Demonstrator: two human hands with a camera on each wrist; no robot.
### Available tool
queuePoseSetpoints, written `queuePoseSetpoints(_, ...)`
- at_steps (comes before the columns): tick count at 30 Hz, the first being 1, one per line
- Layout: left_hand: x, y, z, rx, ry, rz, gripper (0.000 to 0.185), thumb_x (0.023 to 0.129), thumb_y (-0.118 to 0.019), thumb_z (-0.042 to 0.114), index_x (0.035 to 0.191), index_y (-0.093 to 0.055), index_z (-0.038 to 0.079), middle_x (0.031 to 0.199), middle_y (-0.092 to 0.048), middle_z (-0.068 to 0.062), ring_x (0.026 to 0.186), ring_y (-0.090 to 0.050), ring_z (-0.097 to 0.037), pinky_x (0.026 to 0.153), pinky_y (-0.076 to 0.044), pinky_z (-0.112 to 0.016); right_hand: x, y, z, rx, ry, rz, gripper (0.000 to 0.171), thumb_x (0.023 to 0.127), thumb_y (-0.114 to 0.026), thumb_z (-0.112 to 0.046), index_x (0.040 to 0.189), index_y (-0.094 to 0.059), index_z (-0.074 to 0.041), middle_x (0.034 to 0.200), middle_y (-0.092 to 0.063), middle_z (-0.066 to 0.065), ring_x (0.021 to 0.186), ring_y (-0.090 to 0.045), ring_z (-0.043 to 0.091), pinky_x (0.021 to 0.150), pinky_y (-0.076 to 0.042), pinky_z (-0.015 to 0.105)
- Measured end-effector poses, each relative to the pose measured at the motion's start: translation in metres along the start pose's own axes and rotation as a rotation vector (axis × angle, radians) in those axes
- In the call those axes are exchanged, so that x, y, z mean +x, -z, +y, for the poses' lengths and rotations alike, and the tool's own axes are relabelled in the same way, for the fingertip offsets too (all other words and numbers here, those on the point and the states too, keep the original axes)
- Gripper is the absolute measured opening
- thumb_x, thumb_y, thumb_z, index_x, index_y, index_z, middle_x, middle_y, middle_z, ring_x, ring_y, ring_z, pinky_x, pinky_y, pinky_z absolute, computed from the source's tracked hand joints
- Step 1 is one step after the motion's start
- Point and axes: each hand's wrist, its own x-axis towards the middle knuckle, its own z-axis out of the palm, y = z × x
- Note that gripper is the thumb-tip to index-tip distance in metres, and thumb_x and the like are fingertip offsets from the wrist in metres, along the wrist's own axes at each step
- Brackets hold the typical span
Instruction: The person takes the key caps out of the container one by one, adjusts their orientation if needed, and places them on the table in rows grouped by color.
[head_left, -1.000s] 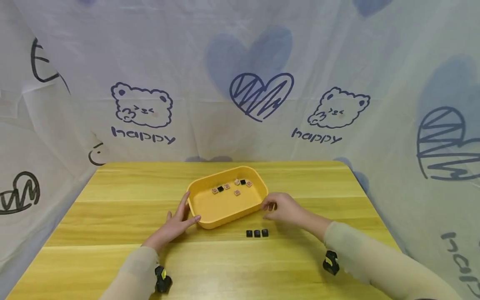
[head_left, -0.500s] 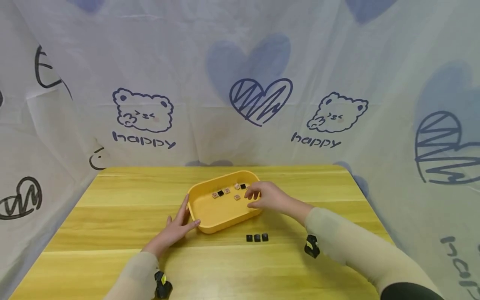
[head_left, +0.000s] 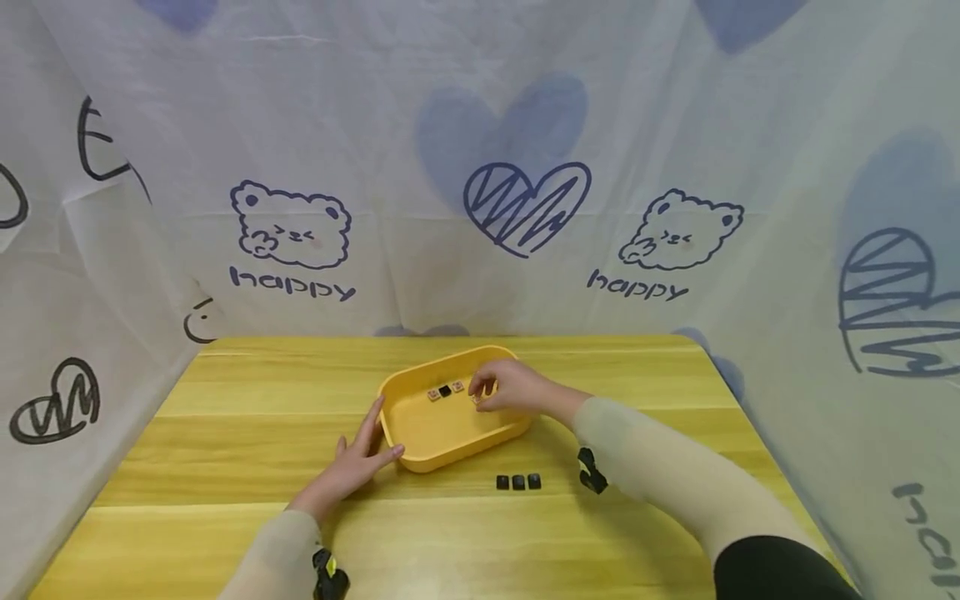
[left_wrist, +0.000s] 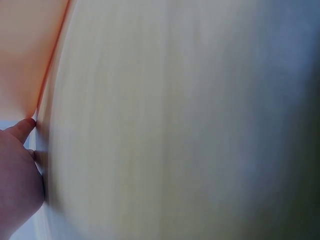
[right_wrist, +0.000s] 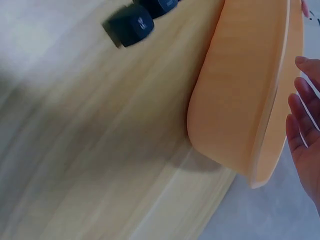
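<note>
"Yellow tray [head_left: 423, 429], just below the centre of the head view, sits aslant on a wood-grain table [head_left: 420, 542], its right end higher in the frame than its left. What lies inside?"

"Three small pieces line up toward its upper side: a pale tile [head_left: 433, 395], a black tile [head_left: 445, 391] and a second pale tile [head_left: 457, 387]. Another pale piece [head_left: 476, 401] shows at the fingertips of the right hand [head_left: 513, 387]."

"How do that hand's fingers stand?"

"Bent, reaching in over the tray from the right, thumb and forefinger a little apart at the piece. Whether they pinch it or merely touch it cannot be told; at the right edge of the right wrist view the fingers curve gently, the piece hidden."

"And the left hand [head_left: 354, 462]?"

"At the tray's left end, thumb and fingers spread wide and nearly straight, touching the wall from outside without curling round it."

"What else is in the picture?"

"Three black keycaps [head_left: 518, 482] in a level row on the table, below the tray and apart from it. Across the upper half hangs a white cloth [head_left: 390, 108] printed with hearts, bears and the word 'happy'."
</note>
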Motion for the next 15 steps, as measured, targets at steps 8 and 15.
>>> queuePoseSetpoints(8,0.001,-0.001,0.002,-0.005,-0.009,0.002,0.09,0.098,-0.057,0.041,0.157,0.009,0.025,0.156,-0.017,-0.025,0.144,-0.008,-0.044,0.106,0.023,-0.06,0.027,-0.004,0.011,-0.025,-0.004,-0.056,0.024,0.083,-0.077,-0.008,0.107,-0.073,-0.004,0.103,-0.07,0.011,0.088,-0.062,0.015,0.078,-0.051,0.027)
queuePoseSetpoints(15,0.002,-0.001,-0.002,0.022,-0.017,0.009,0.09,0.098,-0.057,0.041,0.157,0.009,0.024,0.155,-0.018,-0.026,0.144,-0.014,-0.041,0.105,0.022,-0.061,0.047,-0.011,0.022,0.065,-0.057,-0.101,0.029,0.081,-0.08,-0.008,0.108,-0.072,-0.001,0.101,-0.07,0.009,0.083,-0.061,0.011,0.067,-0.055,0.026)
